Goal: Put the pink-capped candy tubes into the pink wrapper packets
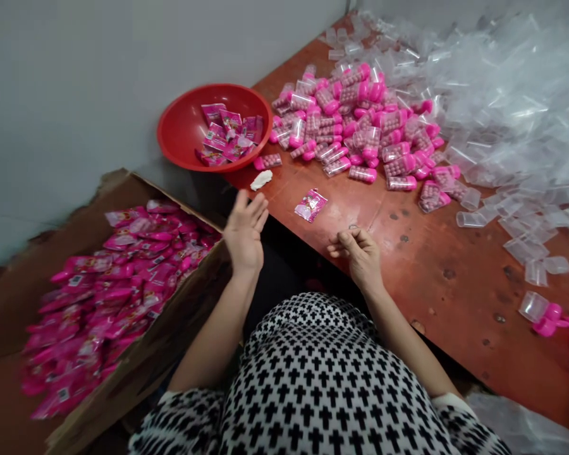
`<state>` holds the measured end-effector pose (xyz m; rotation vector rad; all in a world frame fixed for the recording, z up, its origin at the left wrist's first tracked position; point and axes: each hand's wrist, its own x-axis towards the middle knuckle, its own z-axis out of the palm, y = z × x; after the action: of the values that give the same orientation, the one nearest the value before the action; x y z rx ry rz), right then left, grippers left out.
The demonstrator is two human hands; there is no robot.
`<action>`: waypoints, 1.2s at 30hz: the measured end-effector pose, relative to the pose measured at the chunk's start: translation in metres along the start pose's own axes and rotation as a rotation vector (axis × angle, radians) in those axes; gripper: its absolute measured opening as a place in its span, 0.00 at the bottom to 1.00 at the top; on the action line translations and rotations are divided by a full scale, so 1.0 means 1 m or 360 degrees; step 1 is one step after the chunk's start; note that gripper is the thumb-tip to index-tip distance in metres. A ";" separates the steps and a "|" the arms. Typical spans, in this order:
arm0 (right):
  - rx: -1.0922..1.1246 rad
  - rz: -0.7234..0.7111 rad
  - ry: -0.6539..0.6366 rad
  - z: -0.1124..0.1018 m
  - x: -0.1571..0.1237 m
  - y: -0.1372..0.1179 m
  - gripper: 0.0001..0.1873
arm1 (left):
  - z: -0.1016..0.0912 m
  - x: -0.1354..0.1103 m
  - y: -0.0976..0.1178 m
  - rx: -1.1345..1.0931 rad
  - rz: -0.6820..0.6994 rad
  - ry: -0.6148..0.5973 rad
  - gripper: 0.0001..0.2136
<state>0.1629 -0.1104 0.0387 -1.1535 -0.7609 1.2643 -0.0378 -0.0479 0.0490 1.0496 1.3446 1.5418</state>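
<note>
My left hand (pixel 245 231) hovers open, fingers stretched, above the gap between the cardboard box (pixel 137 373) and the red-brown table (pixel 436 265); it holds nothing. My right hand (pixel 358 251) rests at the table's near edge with its fingers curled together; whether anything is in them is hidden. A single pink packet (pixel 311 205) lies flat on the table between both hands, a little beyond them, touched by neither. The box at my left is full of pink packets (pixel 109 297).
A red bowl (pixel 184 129) with several pink packets sits at the table's far left corner. Beyond lie a heap of pink-capped filled tubes (pixel 360 126), a mound of clear empty tubes (pixel 512 107) at the right, a white scrap (pixel 261 180), and loose pink caps (pixel 550 316).
</note>
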 end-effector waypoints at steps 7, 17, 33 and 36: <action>-0.0217 0.0110 -0.0049 -0.002 -0.008 0.000 0.13 | 0.023 0.082 -0.052 0.1397 0.0409 0.0039 0.20; -0.0207 0.0166 -0.0065 -0.005 -0.010 0.008 0.13 | 0.025 0.090 -0.050 0.1589 0.0447 -0.0001 0.16; -0.0265 0.0097 -0.0092 -0.004 0.006 0.004 0.15 | 0.059 0.025 -0.064 0.1076 0.0682 -0.0560 0.10; -0.0186 -0.0065 0.0022 0.004 0.028 0.003 0.17 | 0.062 0.009 -0.051 0.0839 0.0690 -0.0535 0.10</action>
<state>0.1635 -0.0822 0.0324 -1.2333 -0.8534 1.1895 0.0212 -0.0149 0.0039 1.9399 1.3695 1.2352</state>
